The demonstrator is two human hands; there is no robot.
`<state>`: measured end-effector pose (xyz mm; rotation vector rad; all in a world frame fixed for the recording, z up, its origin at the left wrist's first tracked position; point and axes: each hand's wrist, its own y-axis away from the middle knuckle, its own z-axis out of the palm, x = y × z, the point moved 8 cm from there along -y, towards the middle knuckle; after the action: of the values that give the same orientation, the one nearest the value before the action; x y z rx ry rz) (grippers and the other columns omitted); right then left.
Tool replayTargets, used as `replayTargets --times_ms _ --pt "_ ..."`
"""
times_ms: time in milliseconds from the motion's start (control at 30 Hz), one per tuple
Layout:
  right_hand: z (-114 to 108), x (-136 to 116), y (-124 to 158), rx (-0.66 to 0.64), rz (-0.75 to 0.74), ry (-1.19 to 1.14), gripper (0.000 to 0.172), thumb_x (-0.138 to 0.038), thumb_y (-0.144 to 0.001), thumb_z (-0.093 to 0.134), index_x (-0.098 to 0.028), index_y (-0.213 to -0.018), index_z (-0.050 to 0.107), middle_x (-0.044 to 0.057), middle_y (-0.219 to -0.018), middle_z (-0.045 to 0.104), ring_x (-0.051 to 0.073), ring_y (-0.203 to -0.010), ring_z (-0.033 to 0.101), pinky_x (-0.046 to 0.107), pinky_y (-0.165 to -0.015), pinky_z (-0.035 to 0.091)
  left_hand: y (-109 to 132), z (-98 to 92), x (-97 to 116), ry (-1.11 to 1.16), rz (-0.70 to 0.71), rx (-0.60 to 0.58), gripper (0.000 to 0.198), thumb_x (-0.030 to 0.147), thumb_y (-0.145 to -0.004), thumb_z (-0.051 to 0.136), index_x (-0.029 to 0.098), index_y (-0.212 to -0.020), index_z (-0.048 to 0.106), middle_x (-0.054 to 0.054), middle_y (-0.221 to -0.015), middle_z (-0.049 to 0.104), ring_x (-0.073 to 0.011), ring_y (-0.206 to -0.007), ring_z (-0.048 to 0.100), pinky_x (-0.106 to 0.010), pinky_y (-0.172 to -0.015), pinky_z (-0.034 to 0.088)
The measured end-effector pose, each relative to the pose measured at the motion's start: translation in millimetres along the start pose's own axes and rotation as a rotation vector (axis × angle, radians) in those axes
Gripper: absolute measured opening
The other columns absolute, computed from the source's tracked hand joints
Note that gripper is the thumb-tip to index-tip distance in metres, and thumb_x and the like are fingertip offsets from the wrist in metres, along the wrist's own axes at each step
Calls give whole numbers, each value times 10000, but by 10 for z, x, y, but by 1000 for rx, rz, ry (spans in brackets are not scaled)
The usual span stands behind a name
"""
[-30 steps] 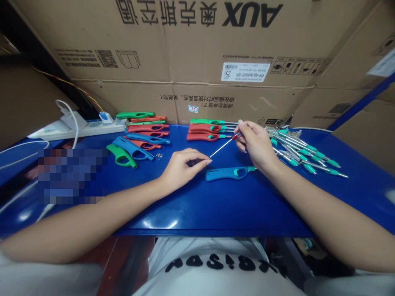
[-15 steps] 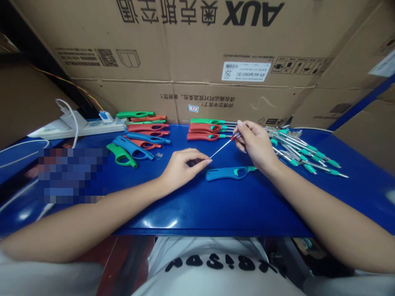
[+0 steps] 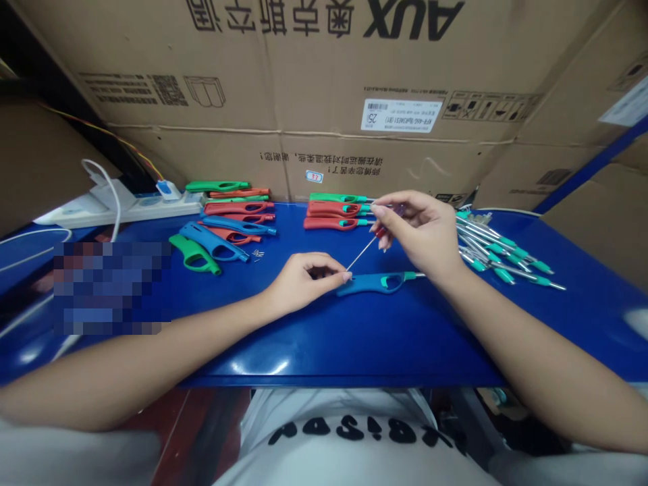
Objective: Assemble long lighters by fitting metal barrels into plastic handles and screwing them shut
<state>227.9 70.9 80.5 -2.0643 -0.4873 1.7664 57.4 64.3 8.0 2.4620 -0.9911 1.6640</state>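
Note:
My right hand (image 3: 422,226) grips a screwdriver by its red handle (image 3: 379,231), the thin shaft (image 3: 362,254) slanting down to the left. At the shaft's tip, thumb and forefinger of my left hand (image 3: 306,282) are pinched together; whatever lies between them is too small to make out. Just under the tip, a blue lighter (image 3: 372,283) with a green trigger and a metal tube lies flat on the table. My left fingertips are at its left end, and my right hand hides part of its tube.
Several small screws (image 3: 258,255) lie left of my left hand, near loose lighter shells (image 3: 215,241). Behind are red and green lighters with tubes (image 3: 331,209). Metal tubes with green parts (image 3: 499,250) are heaped at right. A power strip (image 3: 126,210) and cardboard (image 3: 283,135) border the back.
Both hands have shifted a little, bringing the screwdriver tip and my left fingertips down to the left end of the blue lighter. My right fingers have changed their grip on the handle.

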Motion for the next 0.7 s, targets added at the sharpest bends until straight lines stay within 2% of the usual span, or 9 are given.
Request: replayTargets --times_ms 67,133,267,333,467,500,633,700 --pt "-5 -57 46 24 -40 38 287 -489 -790 800 -243 -916 723 -4 -634 667 129 -465 590 287 -451 506 9 55 48 29 32 -44 236 383 -870 738 154 -832 781 -56 -805 734 -125 -645 611 -239 -586 466" --pt "16 -100 87 4 -79 58 293 -486 -850 742 -252 -1026 729 10 -725 704 126 -504 607 283 -477 525 18 84 104 35 81 -70 230 382 -871 740 160 -831 784 -62 -817 736 -134 -683 632 -245 -623 487" --pt "193 -119 141 -242 -81 -25 483 -482 -901 682 -304 -1339 581 45 -1093 730 113 -599 643 295 -582 582 20 92 110 31 86 -79 205 359 -872 741 161 -836 780 -60 -829 736 -128 -682 626 -241 -627 486" --pt "253 -102 159 -321 -49 -57 572 -471 -893 697 -309 -1404 498 41 -1065 728 115 -598 646 293 -592 586 20 96 96 30 80 -86 179 327 -873 739 155 -834 772 -51 -826 728 -115 -661 604 -234 -616 476" --pt "250 -48 168 -253 15 -48 555 -473 -841 756 -301 -1309 512 0 -872 704 130 -580 649 267 -540 568 27 89 102 17 120 -92 153 314 -874 742 162 -884 758 -52 -877 730 -143 -771 653 -258 -719 522" --pt "249 -41 173 -227 16 -46 532 -475 -830 766 -300 -1271 526 -6 -859 694 131 -580 650 264 -535 567 31 81 106 6 135 -87 196 330 -852 769 169 -961 751 -60 -950 736 -162 -840 673 -278 -781 539" --pt "275 -13 202 -172 -4 -33 464 -469 -859 738 -301 -1242 538 -8 -880 672 126 -597 653 263 -550 570 53 77 101 -116 186 -93 711 409 -727 872 206 -1342 579 -118 -1288 662 -253 -1130 656 -404 -1022 520" --pt "295 15 212 -165 -21 -32 449 -455 -877 723 -300 -1256 538 -7 -888 667 123 -604 653 262 -554 573 62 96 83 -198 193 -114 734 416 -746 849 199 -1375 539 -127 -1304 655 -269 -1161 649 -433 -1046 508"
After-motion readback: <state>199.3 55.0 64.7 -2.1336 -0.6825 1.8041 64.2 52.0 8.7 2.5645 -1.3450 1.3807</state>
